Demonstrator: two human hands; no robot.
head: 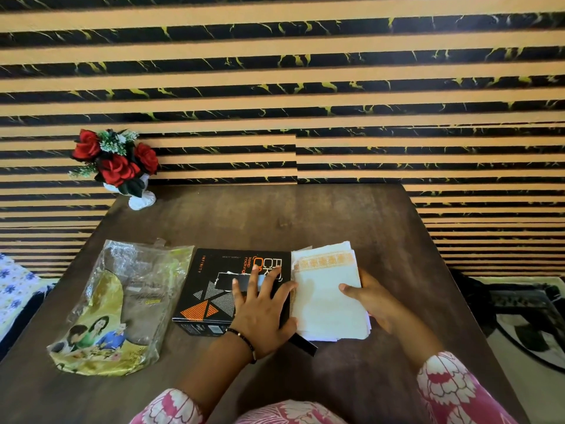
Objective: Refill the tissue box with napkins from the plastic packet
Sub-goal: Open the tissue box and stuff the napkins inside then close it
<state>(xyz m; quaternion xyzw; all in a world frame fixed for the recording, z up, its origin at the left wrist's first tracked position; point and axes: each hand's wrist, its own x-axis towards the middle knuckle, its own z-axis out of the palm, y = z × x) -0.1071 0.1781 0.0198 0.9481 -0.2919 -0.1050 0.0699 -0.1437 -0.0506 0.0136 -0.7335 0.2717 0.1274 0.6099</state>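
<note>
At the far left corner of the dark wooden table [321, 215] I see a white vase of red roses [117, 163] standing against the striped wall. Nearer to me on the left lies the plastic packet [122, 304], crumpled and mostly clear, with a yellow printed panel at its near end; I can make out no napkins inside it. Just to its right, not quite touching, sits the black tissue box [214, 289], printed with orange and grey triangles and a slot cut in its top face. My left hand [263, 313] rests flat on the right part of that box, fingers spread wide and gripping nothing, with a beaded bracelet at the wrist. Against the box's right side lies the stack of napkins [327, 295], white with an orange patterned band near the far edge, sheets slightly fanned. My right hand [371, 298] holds this stack from its right edge, thumb on top and fingers hidden beneath. A black flap pokes out below the stack. Pink floral sleeves show at the bottom.
</note>
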